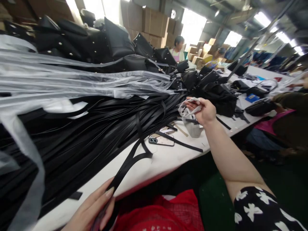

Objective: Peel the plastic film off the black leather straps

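At the lower left, my left hand is closed around black straps, whose far ends lie on the white table. My right hand reaches out over the table's far side, its fingers curled on a tangle of thin white strips. Just below the fingers stands a small pale see-through container, partly covered by the strips. A phone lies face down between my two hands. Loose black strap pieces rest beside and across it.
A thick heap of long black straps covers the table's left side. White translucent strips lie over it, with black leather-like pieces piled behind. The white table edge runs diagonally. Co-workers sit farther back; another person's pink garment shows at right.
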A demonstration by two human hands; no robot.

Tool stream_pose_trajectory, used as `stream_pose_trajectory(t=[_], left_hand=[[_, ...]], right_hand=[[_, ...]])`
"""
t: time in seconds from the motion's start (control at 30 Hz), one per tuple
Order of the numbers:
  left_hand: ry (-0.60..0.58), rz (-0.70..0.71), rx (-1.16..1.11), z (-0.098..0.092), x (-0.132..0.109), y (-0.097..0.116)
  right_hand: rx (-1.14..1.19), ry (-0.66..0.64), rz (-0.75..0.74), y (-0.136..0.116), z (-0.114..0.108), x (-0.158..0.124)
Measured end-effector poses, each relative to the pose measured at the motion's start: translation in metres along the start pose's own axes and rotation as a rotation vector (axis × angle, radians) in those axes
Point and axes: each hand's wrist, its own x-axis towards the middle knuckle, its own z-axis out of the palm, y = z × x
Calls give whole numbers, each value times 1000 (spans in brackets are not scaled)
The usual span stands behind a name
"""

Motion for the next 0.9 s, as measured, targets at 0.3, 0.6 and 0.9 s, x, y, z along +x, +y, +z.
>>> stream_pose_trajectory(t=[0.3, 0.6, 0.9], left_hand=[[-287, 83, -75, -19, -31, 5], [-353, 77, -26, -26, -50, -9], [-431, 19, -227, -23, -51, -2]], right_hand=[[303, -131, 266, 87, 87, -176], [-232, -98, 383, 136, 73, -196], [232, -308, 587, 29, 85, -224]])
